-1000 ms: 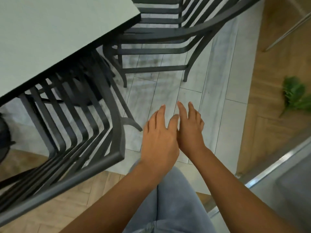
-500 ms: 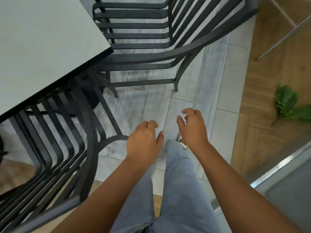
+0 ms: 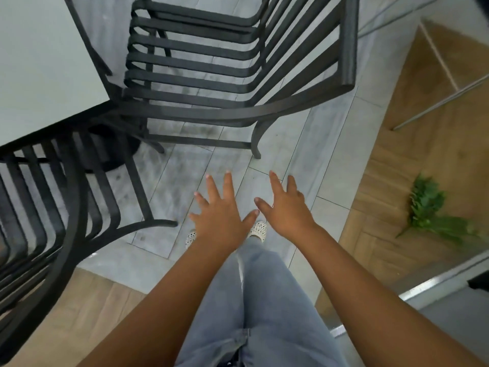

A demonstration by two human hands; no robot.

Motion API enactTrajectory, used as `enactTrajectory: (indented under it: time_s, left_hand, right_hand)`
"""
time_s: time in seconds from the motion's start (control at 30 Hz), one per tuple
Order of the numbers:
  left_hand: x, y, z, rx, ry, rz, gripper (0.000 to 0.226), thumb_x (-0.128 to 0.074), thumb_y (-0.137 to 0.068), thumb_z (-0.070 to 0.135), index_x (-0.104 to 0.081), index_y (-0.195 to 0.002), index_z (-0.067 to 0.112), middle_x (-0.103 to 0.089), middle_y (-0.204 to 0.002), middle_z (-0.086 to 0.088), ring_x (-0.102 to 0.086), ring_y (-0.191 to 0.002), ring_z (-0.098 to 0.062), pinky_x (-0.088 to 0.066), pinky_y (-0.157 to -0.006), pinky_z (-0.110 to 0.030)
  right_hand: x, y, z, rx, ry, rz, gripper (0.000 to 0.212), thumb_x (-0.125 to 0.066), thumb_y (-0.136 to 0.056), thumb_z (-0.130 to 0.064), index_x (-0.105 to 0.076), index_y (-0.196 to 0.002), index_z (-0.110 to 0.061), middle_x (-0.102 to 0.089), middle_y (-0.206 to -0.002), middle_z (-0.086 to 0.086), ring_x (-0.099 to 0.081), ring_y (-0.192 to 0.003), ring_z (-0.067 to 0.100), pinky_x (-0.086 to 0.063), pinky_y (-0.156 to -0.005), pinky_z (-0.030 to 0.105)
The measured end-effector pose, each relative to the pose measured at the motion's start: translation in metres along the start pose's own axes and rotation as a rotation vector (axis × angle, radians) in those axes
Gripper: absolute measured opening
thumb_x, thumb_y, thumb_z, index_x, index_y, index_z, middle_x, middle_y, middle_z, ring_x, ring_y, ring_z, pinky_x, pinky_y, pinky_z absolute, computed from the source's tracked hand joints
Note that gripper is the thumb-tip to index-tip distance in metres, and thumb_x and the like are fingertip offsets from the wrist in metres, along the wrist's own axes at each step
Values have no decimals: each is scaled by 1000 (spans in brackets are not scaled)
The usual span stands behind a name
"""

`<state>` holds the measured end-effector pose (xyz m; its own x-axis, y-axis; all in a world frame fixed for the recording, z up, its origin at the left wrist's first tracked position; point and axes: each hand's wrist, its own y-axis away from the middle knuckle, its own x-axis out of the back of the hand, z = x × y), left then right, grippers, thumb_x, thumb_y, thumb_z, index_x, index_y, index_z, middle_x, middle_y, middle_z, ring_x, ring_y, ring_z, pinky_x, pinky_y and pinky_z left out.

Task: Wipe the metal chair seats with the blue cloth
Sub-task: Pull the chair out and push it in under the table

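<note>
Uncurled since half a second ago: left hand [image 3: 221,217] and right hand [image 3: 287,210], both spread wide, empty at frame centre; no cloth visible, wiping not begun.

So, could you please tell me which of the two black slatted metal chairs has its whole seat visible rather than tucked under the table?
The black slatted metal chair at top centre: its whole seat shows, whereas the left chair is partly under the pale table.
</note>
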<state>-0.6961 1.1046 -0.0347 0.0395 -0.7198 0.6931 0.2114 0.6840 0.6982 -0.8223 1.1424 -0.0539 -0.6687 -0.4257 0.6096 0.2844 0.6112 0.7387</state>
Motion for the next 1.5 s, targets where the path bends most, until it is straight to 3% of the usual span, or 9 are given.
enactTrajectory:
  time_s: [0.1, 0.37, 0.57, 0.73, 0.87, 1.07, 1.3, 1.5]
  left_hand:
    - [3, -12, 16, 43, -18, 8, 104, -43, -80, 72, 28, -142, 29, 27, -152, -14, 5, -141, -43, -19, -107, -61]
    - [52, -40, 59, -17, 197, 74, 97, -42, -82, 69, 15, -147, 26, 18, -155, -11, 3, -144, -31, -9, -112, -55]
    - [105, -57, 103, -80, 404, 89, 99, -42, -75, 75, 4, -149, 29, 10, -158, -6, 1, -145, -28, -9, -113, -56]
    - [131, -69, 140, -93, 470, 64, 100, -42, -73, 78, 0, -149, 29, 5, -158, -3, 5, -145, -22, -12, -114, -56]
    - [138, -79, 170, -32, 474, 21, 102, -41, -72, 79, 2, -149, 28, 6, -158, -4, 6, -145, -24, -11, -114, -55]
    - [142, -90, 212, 77, 521, 79, 104, -43, -73, 78, 2, -150, 24, 3, -158, -4, 6, -145, -23, -7, -115, -55]
    - [149, -103, 257, 186, 501, 230, 98, -43, -80, 71, 2, -150, 17, -1, -158, -7, 5, -145, -25, -5, -115, -51]
    - [149, -113, 283, 289, 532, 328, 91, -46, -86, 61, 0, -149, 15, -2, -158, -7, 4, -145, -24, -6, -116, -52]
  right_hand:
    - [18, -13, 9, -28, 51, -27, 85, -42, -90, -60, 16, -147, -36, 27, -154, 8, 8, -143, 41, -9, -110, 62]
    - [73, -48, 13, -84, 41, -25, 107, -60, -82, -58, 23, -145, -34, 32, -152, 10, 14, -142, 40, -5, -110, 62]
    - [140, -81, 11, -135, 81, 17, 95, -59, -85, -53, 6, -150, -29, 24, -155, 9, 14, -143, 38, -1, -112, 58]
    - [181, -101, 20, -134, 117, -21, 89, -63, -86, -46, -3, -151, -32, 30, -153, 6, 20, -142, 32, 5, -114, 55]
    - [204, -124, 20, -159, 184, -23, 91, -63, -89, -23, 3, -151, -30, 27, -154, 9, 16, -143, 33, 0, -114, 57]
    - [251, -145, 18, -7, 198, 42, 102, -66, -87, -23, 17, -147, -31, 26, -154, 12, 16, -143, 36, 2, -113, 56]
    - [324, -179, 9, 224, 265, 285, 106, -69, -84, -28, 15, -148, -28, 20, -155, 14, 17, -142, 36, 4, -114, 51]
    - [359, -204, 4, 383, 323, 326, 105, -70, -84, -22, 13, -149, -27, 19, -155, 15, 17, -142, 37, 4, -114, 51]
